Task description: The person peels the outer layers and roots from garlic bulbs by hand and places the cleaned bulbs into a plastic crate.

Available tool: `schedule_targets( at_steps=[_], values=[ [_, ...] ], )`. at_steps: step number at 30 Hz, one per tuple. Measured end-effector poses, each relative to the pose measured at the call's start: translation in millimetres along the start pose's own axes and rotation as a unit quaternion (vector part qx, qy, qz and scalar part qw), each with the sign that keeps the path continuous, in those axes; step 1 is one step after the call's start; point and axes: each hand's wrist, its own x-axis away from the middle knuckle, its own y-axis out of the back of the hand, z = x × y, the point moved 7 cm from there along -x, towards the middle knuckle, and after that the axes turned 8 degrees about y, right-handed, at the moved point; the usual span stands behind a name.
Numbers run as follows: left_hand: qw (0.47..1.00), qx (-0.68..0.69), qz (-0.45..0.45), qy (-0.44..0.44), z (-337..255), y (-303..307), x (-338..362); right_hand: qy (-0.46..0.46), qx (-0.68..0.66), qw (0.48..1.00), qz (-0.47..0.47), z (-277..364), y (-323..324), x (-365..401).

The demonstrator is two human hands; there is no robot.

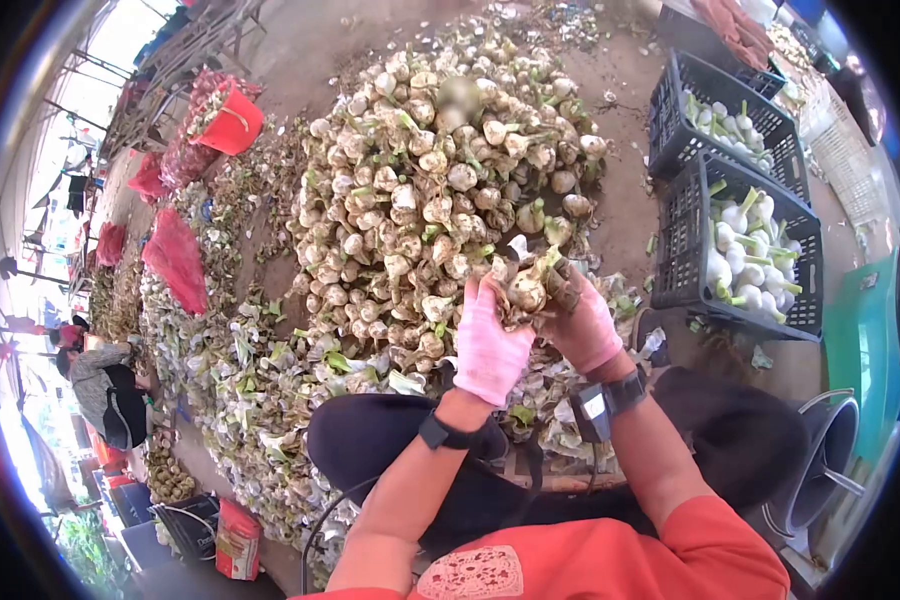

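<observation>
Both my hands wear pink gloves and meet in front of my knees. My left hand (492,340) is closed around the left side of a garlic bulb (527,290) with dirty, loose outer skin. On the bulb's right side, my right hand (582,325) has its fingers curled against the skin and stem; its fingertips are partly hidden, and I cannot make out a tool there. Just beyond my hands lies a large heap of unpeeled garlic bulbs (400,220) with short green stems. Peeled-off garlic skins (260,400) are spread below and left of the heap.
To the right, black plastic crates (740,325) hold clean white garlic bulbs (755,250). A grey bucket (815,460) stands by my right knee. At the left are a red bucket (232,120), a red mesh bag (175,262) and another person (105,385) farther off.
</observation>
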Motion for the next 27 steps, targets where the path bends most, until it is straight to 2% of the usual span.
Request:
schedule_targets(
  at_steps=[1, 2, 3, 4, 6, 8, 10, 11, 14, 16, 19, 21, 23, 24, 25, 26, 27],
  values=[
    [0.999, 0.007, -0.002, -0.031, -5, 1, 1, -0.048, -0.326, 0.941, -0.079, -3, 0, 0],
    [0.999, 0.008, -0.002, -0.038, -9, 0, 3, -0.092, -0.613, 0.771, -0.144, -6, -4, 1],
    [0.997, 0.021, -0.024, -0.063, -16, 2, 6, -0.107, -0.54, 0.828, -0.106, 10, 1, 1],
    [0.994, 0.035, -0.046, -0.087, -22, 4, 10, -0.104, -0.537, 0.83, -0.108, 17, 4, 0],
    [0.994, 0.07, -0.024, -0.086, -24, 3, 13, -0.088, -0.535, 0.825, -0.161, 26, 11, -2],
    [0.977, -0.065, -0.076, -0.19, -39, 9, 22, -0.112, -0.524, 0.825, -0.182, 29, 8, -1],
    [0.982, -0.049, -0.063, -0.169, -37, 13, 21, -0.083, -0.485, 0.851, -0.185, 33, 5, 0],
    [0.985, -0.043, -0.053, -0.156, -33, 14, 21, -0.078, -0.511, 0.831, -0.204, 36, 3, 3],
    [0.981, -0.079, -0.07, -0.163, -31, 19, 25, -0.085, -0.511, 0.841, -0.156, 50, 2, 9],
    [0.995, 0.063, -0.002, -0.074, -16, 15, 18, -0.063, -0.516, 0.841, -0.152, 48, -1, 8],
    [0.991, 0.088, -0.005, -0.102, -16, 18, 19, -0.04, -0.545, 0.821, -0.166, 50, 0, 8],
    [0.991, 0.081, -0.014, -0.105, -8, 16, 15, -0.059, -0.487, 0.853, -0.18, 46, 5, 12],
    [0.991, 0.074, -0.022, -0.106, -2, 13, 15, -0.039, -0.481, 0.855, -0.188, 45, 8, 14],
    [0.978, 0.195, 0.052, -0.049, -5, 10, 13, -0.016, -0.476, 0.858, -0.194, 45, 10, 14],
    [0.942, 0.311, 0.124, 0.011, -9, 5, 13, -0.016, -0.477, 0.857, -0.196, 43, 10, 14],
    [0.943, 0.309, 0.126, 0.012, -14, 8, 13, -0.021, -0.462, 0.86, -0.213, 38, 13, 17],
    [0.919, 0.358, 0.157, 0.046, -16, 6, 14, -0.027, -0.448, 0.863, -0.231, 33, 15, 20]
  ],
)
